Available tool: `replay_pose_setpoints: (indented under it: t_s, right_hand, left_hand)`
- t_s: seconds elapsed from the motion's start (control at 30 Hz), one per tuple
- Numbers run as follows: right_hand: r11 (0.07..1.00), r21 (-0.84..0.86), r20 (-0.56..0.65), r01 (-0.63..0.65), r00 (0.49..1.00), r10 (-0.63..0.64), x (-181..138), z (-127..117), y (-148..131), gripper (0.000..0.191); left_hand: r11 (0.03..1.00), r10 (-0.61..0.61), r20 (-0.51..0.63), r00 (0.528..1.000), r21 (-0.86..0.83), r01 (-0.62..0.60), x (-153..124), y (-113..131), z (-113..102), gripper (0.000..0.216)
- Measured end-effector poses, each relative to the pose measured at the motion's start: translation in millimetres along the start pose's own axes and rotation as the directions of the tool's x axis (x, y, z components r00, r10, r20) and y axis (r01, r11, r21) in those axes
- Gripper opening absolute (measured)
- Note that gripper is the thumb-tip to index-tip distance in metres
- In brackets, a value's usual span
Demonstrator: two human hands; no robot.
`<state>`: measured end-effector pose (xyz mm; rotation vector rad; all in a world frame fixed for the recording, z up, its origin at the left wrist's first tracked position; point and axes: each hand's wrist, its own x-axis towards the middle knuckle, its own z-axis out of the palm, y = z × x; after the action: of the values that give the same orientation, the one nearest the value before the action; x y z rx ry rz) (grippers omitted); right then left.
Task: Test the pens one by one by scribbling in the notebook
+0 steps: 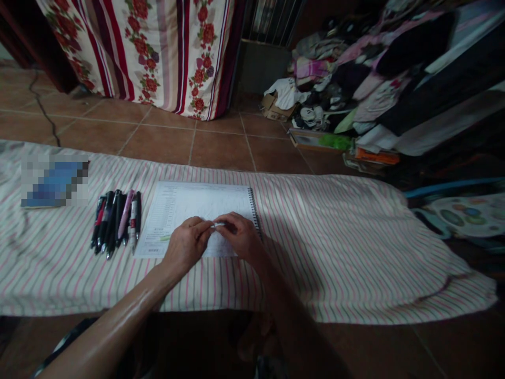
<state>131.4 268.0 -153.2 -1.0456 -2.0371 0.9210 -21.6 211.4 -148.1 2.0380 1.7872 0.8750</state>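
Observation:
A spiral-bound notebook (197, 205) lies open on a striped cloth (335, 247) covering a low surface. My left hand (185, 245) and my right hand (242, 235) rest on the notebook's near edge, fingertips meeting. Between them they pinch a small pale thing (218, 225), perhaps a pen, too small to name. Several pens (116, 221) lie in a row just left of the notebook.
A blurred blue-and-white item (55, 181) sits at the cloth's far left. Beyond is a tiled floor (221, 142), a floral curtain (158, 52), and a heap of clothes and boxes (355, 84) at the right.

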Motion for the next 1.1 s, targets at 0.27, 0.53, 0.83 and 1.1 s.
replay_pose_setpoints:
  t_s: [0.27,0.53,0.83,1.1]
  right_hand:
    - [0.998,0.061,0.003,-0.025,1.000,0.025,-1,1,-2,0.002]
    - [0.992,0.128,0.013,0.013,1.000,-0.015,0,4,1,0.011]
    - [0.992,0.119,-0.023,0.032,0.999,-0.029,1,3,-4,0.012]
    - [0.946,0.284,-0.013,-0.157,0.986,0.168,0,9,2,0.013]
  left_hand:
    - [1.000,0.001,-0.001,1.000,0.019,-0.001,0,-2,2,0.020]
    - [0.998,0.053,-0.009,0.999,0.029,-0.052,1,-11,3,0.021]
    - [0.996,0.081,-0.003,0.997,-0.048,-0.081,1,-7,-6,0.017]
    - [0.995,0.095,-0.058,0.994,0.021,-0.094,1,-6,-6,0.020]
